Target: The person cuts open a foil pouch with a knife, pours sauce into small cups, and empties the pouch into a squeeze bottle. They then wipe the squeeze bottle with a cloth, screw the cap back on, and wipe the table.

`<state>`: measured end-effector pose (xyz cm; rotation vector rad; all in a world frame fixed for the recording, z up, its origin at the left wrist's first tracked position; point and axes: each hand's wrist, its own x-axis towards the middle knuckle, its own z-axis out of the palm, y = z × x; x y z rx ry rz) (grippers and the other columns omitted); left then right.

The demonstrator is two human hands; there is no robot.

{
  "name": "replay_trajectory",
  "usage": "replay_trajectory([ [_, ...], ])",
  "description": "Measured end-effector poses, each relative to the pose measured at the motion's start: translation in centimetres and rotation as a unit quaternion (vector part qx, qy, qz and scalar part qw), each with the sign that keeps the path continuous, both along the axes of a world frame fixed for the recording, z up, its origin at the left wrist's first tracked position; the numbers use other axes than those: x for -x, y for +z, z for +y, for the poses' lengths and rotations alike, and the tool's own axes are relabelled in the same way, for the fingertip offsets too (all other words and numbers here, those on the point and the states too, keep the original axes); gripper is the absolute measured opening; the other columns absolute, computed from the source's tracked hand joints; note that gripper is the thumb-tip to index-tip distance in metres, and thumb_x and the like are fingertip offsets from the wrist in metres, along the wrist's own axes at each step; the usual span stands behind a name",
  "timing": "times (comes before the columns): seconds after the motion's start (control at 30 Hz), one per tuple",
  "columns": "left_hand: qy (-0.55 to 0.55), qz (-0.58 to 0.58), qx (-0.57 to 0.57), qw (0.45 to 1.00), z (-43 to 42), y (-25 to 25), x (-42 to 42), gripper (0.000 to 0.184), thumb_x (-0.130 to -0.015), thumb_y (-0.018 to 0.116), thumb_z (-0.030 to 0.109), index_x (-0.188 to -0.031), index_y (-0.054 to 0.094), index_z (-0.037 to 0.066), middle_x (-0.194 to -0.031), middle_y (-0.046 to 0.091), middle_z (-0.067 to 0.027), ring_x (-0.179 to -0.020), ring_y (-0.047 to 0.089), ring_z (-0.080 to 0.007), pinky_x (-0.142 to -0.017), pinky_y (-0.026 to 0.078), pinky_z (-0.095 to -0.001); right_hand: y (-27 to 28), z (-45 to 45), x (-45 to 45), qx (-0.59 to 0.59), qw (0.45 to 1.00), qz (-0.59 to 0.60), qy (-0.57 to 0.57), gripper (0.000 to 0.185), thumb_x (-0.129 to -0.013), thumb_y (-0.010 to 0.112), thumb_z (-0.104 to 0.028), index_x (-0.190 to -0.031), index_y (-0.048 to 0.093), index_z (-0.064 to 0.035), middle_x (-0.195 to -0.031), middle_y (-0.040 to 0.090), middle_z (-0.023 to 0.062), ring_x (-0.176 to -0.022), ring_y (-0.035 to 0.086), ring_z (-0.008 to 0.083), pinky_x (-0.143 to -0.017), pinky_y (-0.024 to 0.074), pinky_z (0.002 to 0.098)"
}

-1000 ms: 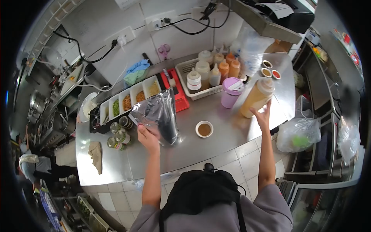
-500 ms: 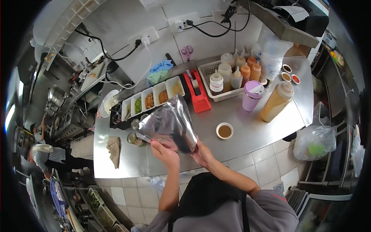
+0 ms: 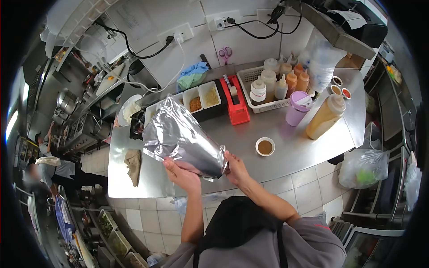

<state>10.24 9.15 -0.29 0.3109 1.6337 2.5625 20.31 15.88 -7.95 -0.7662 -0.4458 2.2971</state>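
Observation:
A large, shiny silver foil bag (image 3: 181, 138) is held tilted above the front of the steel counter. My left hand (image 3: 183, 177) supports its lower edge, thumb on the near side and fingers hidden beneath. At the bag's right end, my right hand (image 3: 237, 170) pinches the gathered, crumpled foil. Whatever the bag contains cannot be seen. To the right of my hands, a small white cup of brown sauce (image 3: 265, 146) sits on the counter. Behind the bag, white topping containers (image 3: 208, 95) are partly covered by it.
A red tape dispenser (image 3: 237, 107) stands beside a basket of squeeze bottles (image 3: 268, 106). Farther right are a lilac cup (image 3: 296, 111) and a large sauce bottle (image 3: 326, 117). A folded cloth (image 3: 132, 166) lies at the left. Co-workers (image 3: 62, 169) stand beyond the counter's left end.
The foil bag has swung left and turned, showing more of its broad side and covering more topping containers. Both hands keep hold, and the right hand now grips its end.

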Motion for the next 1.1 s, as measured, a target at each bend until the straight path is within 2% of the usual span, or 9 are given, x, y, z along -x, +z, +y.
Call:
replay_trajectory([
  [0.17, 0.047, 0.038, -0.002, 0.998, 1.2, 1.6, -1.5, 0.045, -0.094, 0.031, 0.043, -0.077, 0.042, 0.003, -0.05, 0.036, 0.0006, -0.034, 0.033, -0.0073, -0.032, 0.025, -0.0218, 0.8, -1.1, 0.5, 0.014, 1.0, -0.025, 0.008, 0.034, -0.089, 0.046, -0.041, -0.093, 0.053, -0.0071, -0.078, 0.055, 0.0003, -0.063, 0.05, 0.0086, -0.053, 0.0372, 0.022],
  [0.3, -0.014, 0.082, 0.09, 0.993, -0.1, -0.8, -1.9, 0.048, -0.094, 0.029, 0.043, -0.072, 0.042, 0.002, -0.05, 0.037, -0.0001, -0.037, 0.035, -0.0071, -0.035, 0.028, -0.0214, -0.8, -3.4, 2.2, 0.041, 0.995, -0.05, -0.07, 0.04, -0.091, 0.042, -0.042, -0.103, 0.048, -0.0046, -0.081, 0.052, 0.0029, -0.059, 0.046, 0.0112, -0.045, 0.0338, 0.0249],
  [0.6, 0.021, 0.173, 0.147, 0.974, 0.3, -3.3, -2.8, 0.043, -0.095, 0.033, 0.04, -0.073, 0.043, 0.004, -0.057, 0.037, 0.0022, -0.047, 0.034, -0.0046, -0.037, 0.027, -0.0202, -3.5, -1.5, 2.3, -0.089, 0.975, -0.175, -0.099, 0.024, -0.092, 0.043, -0.03, -0.088, 0.047, -0.0063, -0.063, 0.046, 0.0018, -0.046, 0.043, 0.0115, -0.038, 0.0353, 0.0262],
  [0.67, 0.048, 0.195, 0.136, 0.97, 1.2, -4.3, -1.3, 0.042, -0.095, 0.034, 0.039, -0.075, 0.044, 0.003, -0.057, 0.039, 0.0019, -0.046, 0.034, -0.0054, -0.037, 0.027, -0.0201, -4.3, -0.5, 1.4, -0.083, 0.991, -0.078, -0.077, 0.022, -0.092, 0.043, -0.028, -0.088, 0.047, -0.0071, -0.067, 0.049, 0.0022, -0.054, 0.048, 0.0114, -0.046, 0.0394, 0.0267],
  [0.77, -0.047, 0.059, 0.025, 0.997, 1.5, -1.5, -0.9, 0.042, -0.095, 0.035, 0.039, -0.084, 0.049, 0.0, -0.06, 0.04, 0.0003, -0.048, 0.036, -0.0071, -0.043, 0.033, -0.0228, -3.4, 0.6, 1.0, -0.01, 0.994, 0.013, -0.11, 0.021, -0.092, 0.044, -0.028, -0.092, 0.05, -0.0078, -0.073, 0.053, 0.0015, -0.062, 0.053, 0.0115, -0.053, 0.0436, 0.0256],
  [0.9, -0.014, -0.057, -0.071, 0.996, 3.4, 0.3, -0.3, 0.041, -0.094, 0.036, 0.038, -0.096, 0.05, -0.001, -0.066, 0.043, 0.0001, -0.056, 0.039, -0.0055, -0.05, 0.035, -0.0206, 1.7, 1.1, -0.7, 0.05, 0.99, 0.06, -0.119, 0.019, -0.092, 0.045, -0.026, -0.094, 0.052, -0.0085, -0.082, 0.057, 0.0014, -0.07, 0.057, 0.0118, -0.064, 0.0468, 0.0269],
  [1.0, 0.0, 0.019, -0.026, 0.999, 5.2, 0.0, 0.0, 0.043, -0.094, 0.036, 0.039, -0.094, 0.052, -0.002, -0.069, 0.045, -0.0004, -0.062, 0.041, -0.0062, -0.056, 0.036, -0.021, -4.8, 3.4, -1.5, -0.164, 0.986, -0.031, -0.011, 0.018, -0.091, 0.046, -0.022, -0.099, 0.052, -0.0075, -0.092, 0.057, 0.0036, -0.079, 0.056, 0.0119, -0.067, 0.0471, 0.0278],
  [1.03, 0.025, 0.093, -0.002, 0.995, 6.4, -2.3, 1.5, 0.044, -0.094, 0.037, 0.039, -0.092, 0.052, -0.002, -0.069, 0.046, -0.0004, -0.062, 0.042, -0.0066, -0.057, 0.036, -0.0216, -3.1, 3.4, -2.4, -0.278, 0.942, -0.188, -0.007, 0.021, -0.091, 0.046, -0.019, -0.107, 0.049, -0.0051, -0.095, 0.056, 0.0044, -0.079, 0.055, 0.0111, -0.069, 0.0461, 0.026],
  [1.1, 0.02, 0.154, 0.04, 0.987, 7.6, -2.3, 1.7, 0.047, -0.093, 0.036, 0.041, -0.083, 0.053, -0.002, -0.07, 0.049, -0.0019, -0.064, 0.045, -0.0082, -0.057, 0.036, -0.0235, -1.8, 4.3, -2.5, -0.402, 0.867, -0.28, -0.091, 0.023, -0.091, 0.046, -0.018, -0.109, 0.048, -0.0046, -0.095, 0.055, 0.0044, -0.078, 0.054, 0.01, -0.069, 0.045, 0.0238],
])
